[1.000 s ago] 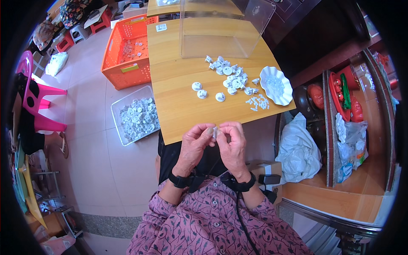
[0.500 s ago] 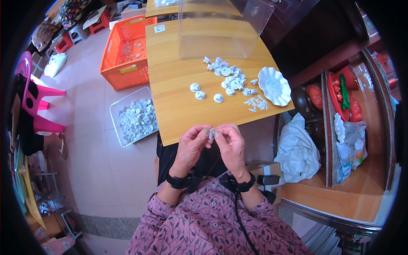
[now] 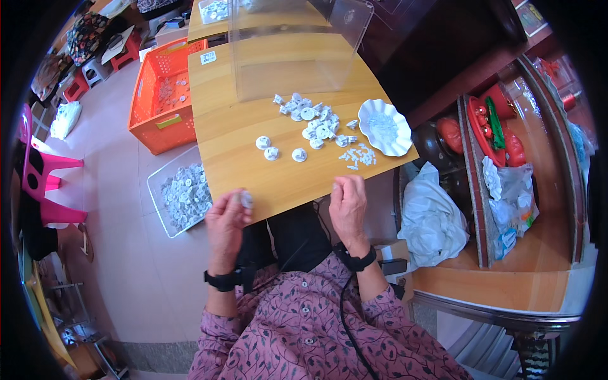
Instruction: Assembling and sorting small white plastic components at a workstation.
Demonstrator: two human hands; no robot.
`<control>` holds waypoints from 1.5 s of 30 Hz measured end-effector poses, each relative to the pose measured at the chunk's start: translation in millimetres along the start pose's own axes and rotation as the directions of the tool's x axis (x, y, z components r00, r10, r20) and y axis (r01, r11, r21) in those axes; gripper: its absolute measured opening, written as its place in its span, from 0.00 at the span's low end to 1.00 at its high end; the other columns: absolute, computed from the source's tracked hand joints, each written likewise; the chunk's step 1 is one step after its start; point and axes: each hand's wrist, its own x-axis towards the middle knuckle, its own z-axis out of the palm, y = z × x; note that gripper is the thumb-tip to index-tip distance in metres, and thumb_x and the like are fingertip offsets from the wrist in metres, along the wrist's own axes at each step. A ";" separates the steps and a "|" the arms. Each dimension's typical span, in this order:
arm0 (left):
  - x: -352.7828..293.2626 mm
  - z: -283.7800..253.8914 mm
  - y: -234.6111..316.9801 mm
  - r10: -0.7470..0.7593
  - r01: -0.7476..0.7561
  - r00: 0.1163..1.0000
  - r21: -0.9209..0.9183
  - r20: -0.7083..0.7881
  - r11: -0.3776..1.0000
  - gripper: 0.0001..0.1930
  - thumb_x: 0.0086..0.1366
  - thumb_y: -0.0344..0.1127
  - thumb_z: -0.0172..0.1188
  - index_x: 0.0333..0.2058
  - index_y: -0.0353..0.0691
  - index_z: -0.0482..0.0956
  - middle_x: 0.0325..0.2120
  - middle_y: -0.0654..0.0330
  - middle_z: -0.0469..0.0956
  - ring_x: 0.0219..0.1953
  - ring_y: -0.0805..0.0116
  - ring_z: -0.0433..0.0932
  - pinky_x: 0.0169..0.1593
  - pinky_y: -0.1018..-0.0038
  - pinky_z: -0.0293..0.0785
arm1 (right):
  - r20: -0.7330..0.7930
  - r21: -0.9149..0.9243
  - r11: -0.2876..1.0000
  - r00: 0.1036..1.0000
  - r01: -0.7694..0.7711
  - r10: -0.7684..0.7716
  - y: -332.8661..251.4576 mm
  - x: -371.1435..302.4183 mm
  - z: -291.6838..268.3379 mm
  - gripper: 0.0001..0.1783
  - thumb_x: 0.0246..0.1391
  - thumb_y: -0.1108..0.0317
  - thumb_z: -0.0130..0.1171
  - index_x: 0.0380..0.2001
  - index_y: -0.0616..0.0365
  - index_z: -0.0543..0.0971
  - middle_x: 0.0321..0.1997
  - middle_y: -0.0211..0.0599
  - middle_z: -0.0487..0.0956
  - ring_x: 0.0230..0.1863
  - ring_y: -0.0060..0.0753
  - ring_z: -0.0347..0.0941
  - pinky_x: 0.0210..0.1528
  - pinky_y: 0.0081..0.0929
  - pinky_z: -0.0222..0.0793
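Note:
My left hand (image 3: 226, 221) pinches a small round white plastic part (image 3: 246, 199) at the near left corner of the wooden table (image 3: 253, 171), beside a clear tray of the same white parts (image 3: 182, 197) on the floor. My right hand (image 3: 347, 206) rests at the table's near edge with fingers curled and nothing visible in it. A heap of white round parts (image 3: 313, 120) lies mid-table, with three single ones (image 3: 272, 149) nearer me and small white bits (image 3: 358, 156) to the right. A white scalloped dish (image 3: 384, 126) stands at the table's right side.
A clear plastic box (image 3: 285, 44) stands at the table's far end. An orange crate (image 3: 161, 101) sits on the floor to the left, pink chairs (image 3: 44, 183) further left. A white bag (image 3: 430, 221) and a wooden shelf unit (image 3: 506, 190) with red items are to the right.
My hands were together over a part in front of me; they have separated. The left hand moved left with the part, the right hand stayed near the table edge.

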 end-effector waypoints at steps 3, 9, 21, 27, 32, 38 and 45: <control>14.9 -41.0 18.4 0.037 -0.044 0.994 -0.061 -0.105 0.997 0.11 0.71 0.33 0.59 0.47 0.33 0.80 0.35 0.59 0.82 0.30 0.74 0.79 0.30 0.80 0.75 | -0.002 -0.306 0.952 1.000 -0.003 0.002 18.7 8.4 -1.4 0.14 0.56 0.76 0.53 0.46 0.61 0.77 0.50 0.42 0.75 0.53 0.48 0.70 0.52 0.44 0.64; 47.5 -118.0 39.8 0.119 -0.145 0.943 -0.061 -0.310 0.988 0.08 0.70 0.33 0.62 0.41 0.35 0.77 0.32 0.60 0.80 0.32 0.71 0.82 0.36 0.79 0.82 | 0.120 -0.336 0.941 0.993 0.040 0.001 31.4 12.3 1.2 0.18 0.53 0.78 0.54 0.49 0.60 0.78 0.52 0.40 0.76 0.53 0.47 0.71 0.53 0.43 0.65; 81.5 -229.1 34.3 0.140 -0.140 0.802 0.045 -0.580 0.989 0.13 0.69 0.31 0.62 0.46 0.26 0.75 0.36 0.51 0.77 0.38 0.61 0.81 0.44 0.71 0.84 | 0.018 -0.001 1.000 1.000 -0.006 0.006 25.5 9.6 8.5 0.14 0.55 0.79 0.55 0.45 0.61 0.81 0.43 0.44 0.79 0.48 0.49 0.73 0.53 0.41 0.69; 56.3 -115.1 45.4 0.203 -0.136 0.889 0.185 -0.411 0.973 0.15 0.69 0.32 0.62 0.48 0.26 0.76 0.36 0.55 0.79 0.37 0.67 0.81 0.42 0.76 0.82 | 0.107 -0.231 0.970 0.993 0.079 -0.055 21.2 5.8 6.2 0.15 0.55 0.77 0.56 0.46 0.59 0.81 0.48 0.40 0.76 0.50 0.46 0.71 0.52 0.42 0.66; 28.7 -7.5 32.4 0.263 -0.168 0.950 0.430 -0.171 0.887 0.12 0.71 0.33 0.61 0.48 0.32 0.81 0.38 0.58 0.82 0.35 0.74 0.82 0.40 0.79 0.79 | 0.158 -0.257 0.955 0.981 0.150 -0.111 8.7 2.0 2.1 0.17 0.54 0.76 0.56 0.48 0.61 0.80 0.45 0.38 0.75 0.48 0.44 0.70 0.49 0.41 0.65; 43.9 57.2 -19.5 0.355 -0.354 0.919 0.749 0.170 0.560 0.12 0.64 0.31 0.66 0.44 0.31 0.80 0.28 0.56 0.79 0.27 0.70 0.78 0.32 0.72 0.76 | 0.227 -0.199 0.962 0.964 0.186 -0.139 -3.3 -8.7 3.9 0.19 0.52 0.77 0.56 0.49 0.62 0.79 0.42 0.40 0.73 0.46 0.43 0.71 0.46 0.39 0.66; 77.6 90.6 -40.3 0.379 -0.474 0.846 0.855 0.376 0.210 0.19 0.58 0.27 0.66 0.50 0.34 0.80 0.36 0.48 0.78 0.31 0.55 0.81 0.36 0.64 0.78 | 0.282 -0.283 0.932 0.948 0.227 -0.145 -16.6 -13.9 5.8 0.24 0.52 0.78 0.55 0.55 0.69 0.73 0.44 0.43 0.72 0.46 0.44 0.71 0.47 0.38 0.67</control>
